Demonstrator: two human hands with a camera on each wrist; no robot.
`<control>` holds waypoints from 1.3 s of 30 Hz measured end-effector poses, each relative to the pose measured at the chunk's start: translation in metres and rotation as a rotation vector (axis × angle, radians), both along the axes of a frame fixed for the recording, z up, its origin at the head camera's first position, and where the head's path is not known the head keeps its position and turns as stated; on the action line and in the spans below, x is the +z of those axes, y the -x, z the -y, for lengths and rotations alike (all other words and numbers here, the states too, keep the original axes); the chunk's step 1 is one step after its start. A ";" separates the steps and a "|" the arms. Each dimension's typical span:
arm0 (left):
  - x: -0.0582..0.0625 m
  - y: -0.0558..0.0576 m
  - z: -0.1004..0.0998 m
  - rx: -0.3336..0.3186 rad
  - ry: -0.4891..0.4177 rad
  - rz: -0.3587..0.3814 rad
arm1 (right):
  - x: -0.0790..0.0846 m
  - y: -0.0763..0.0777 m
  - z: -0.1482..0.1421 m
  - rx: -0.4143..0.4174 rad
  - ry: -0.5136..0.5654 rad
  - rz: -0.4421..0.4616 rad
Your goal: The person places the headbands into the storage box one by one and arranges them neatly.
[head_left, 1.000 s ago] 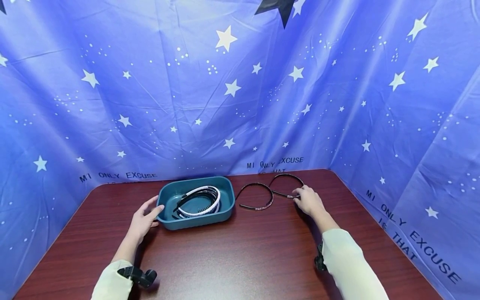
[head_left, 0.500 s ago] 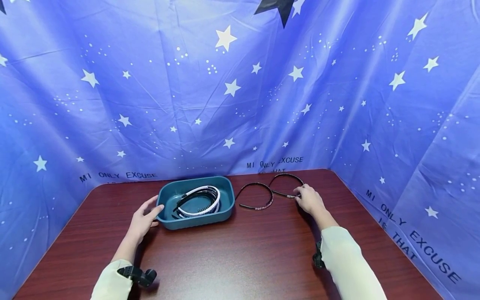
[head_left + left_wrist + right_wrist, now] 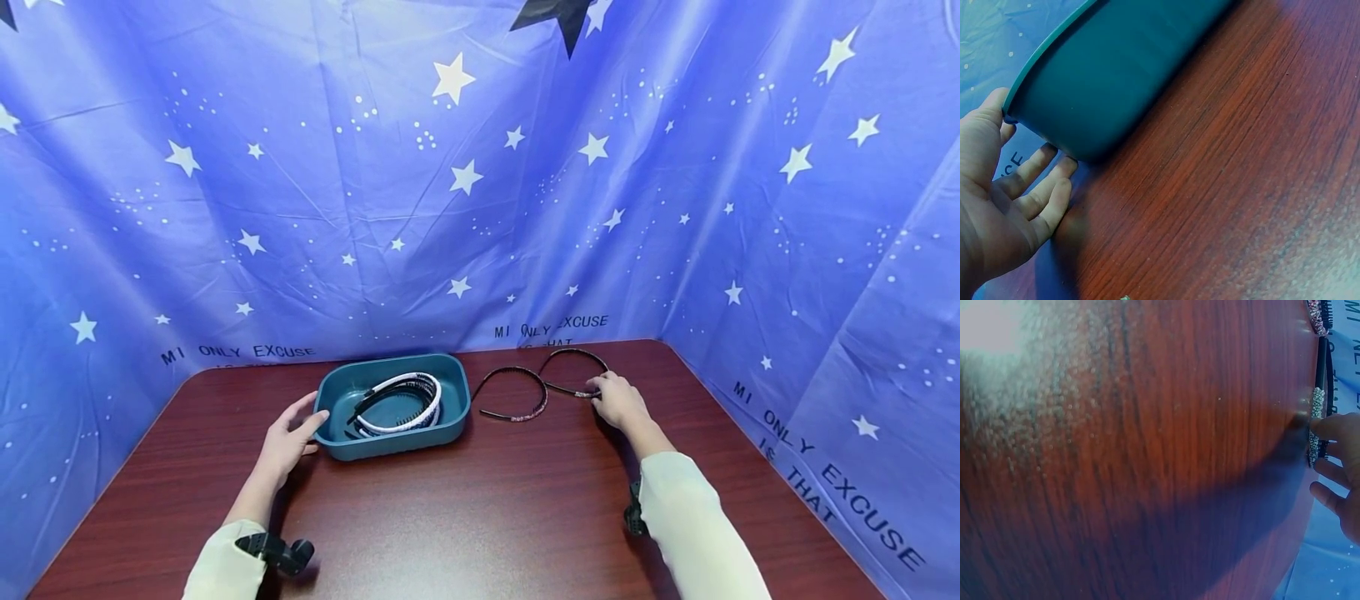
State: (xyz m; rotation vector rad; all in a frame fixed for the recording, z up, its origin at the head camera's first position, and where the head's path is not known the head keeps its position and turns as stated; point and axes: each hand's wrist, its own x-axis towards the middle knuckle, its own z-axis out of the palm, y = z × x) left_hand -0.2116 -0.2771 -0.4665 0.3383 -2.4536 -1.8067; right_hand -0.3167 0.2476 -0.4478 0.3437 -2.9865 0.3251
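Note:
My left hand (image 3: pixel 281 442) holds the left end of a teal plastic bin (image 3: pixel 397 447), thumb over the rim and fingertips against the outer wall in the left wrist view. Several headbands lie piled inside it, a white headband (image 3: pixel 437 400) on top; those underneath are partly hidden. On the table at the far right, my right hand (image 3: pixel 621 402) pinches the near side of a black headband with silver glitter (image 3: pixel 1317 403). Left of that lies another black headband with pinkish glitter (image 3: pixel 527 417), between the bin and the pinched one.
The dark red wood-grain table (image 3: pixel 480 508) reaches back to a blue star-printed curtain (image 3: pixel 465 250), which also hangs along both sides. Black camera mounts sit on both wrists. The right arm's shadow falls across the tabletop.
My right hand and forearm have shifted very slightly, with the fingers still at the silver-glitter headband. The left hand, the bin and the headbands look unmoved.

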 end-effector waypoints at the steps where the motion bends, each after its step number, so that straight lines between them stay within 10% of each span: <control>1: 0.000 0.000 0.000 0.001 -0.003 0.000 | 0.000 0.000 0.000 0.000 -0.003 0.005; 39: -0.001 0.001 0.000 0.001 0.000 0.000 | 0.001 -0.007 -0.001 0.102 -0.140 -0.157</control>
